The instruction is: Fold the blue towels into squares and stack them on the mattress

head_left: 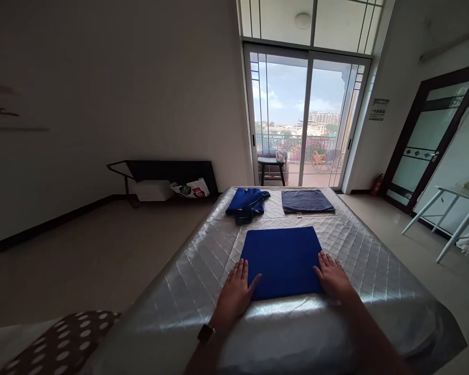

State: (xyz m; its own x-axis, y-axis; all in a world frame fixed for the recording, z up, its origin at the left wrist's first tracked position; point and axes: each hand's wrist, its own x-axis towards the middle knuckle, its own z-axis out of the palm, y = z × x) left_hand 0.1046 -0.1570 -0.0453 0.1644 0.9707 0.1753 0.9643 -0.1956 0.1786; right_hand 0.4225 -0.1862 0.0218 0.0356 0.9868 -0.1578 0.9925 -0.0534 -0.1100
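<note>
A flat, smooth blue rectangle (283, 263), which looks like a folding board or a neatly folded cloth, lies on the plastic-covered mattress (195, 271). At its left edge rests my left hand (237, 286), fingers stretched out and the thumb over the blue surface. My right hand (333, 275) lies open along the right edge, its thumb touching the blue. Beyond it to the left is a crumpled blue garment (247, 203) with dark parts. A dark grey-blue folded cloth (308, 201) lies flat at the far right of the mattress.
Past the mattress are sliding glass doors (307, 114) to a balcony. A dark low bench (172, 177) with a white box (153, 190) and a printed bag (191, 188) stands by the left wall. A small white table (459, 194) is at right, a polka-dot cloth (68, 338) lower left.
</note>
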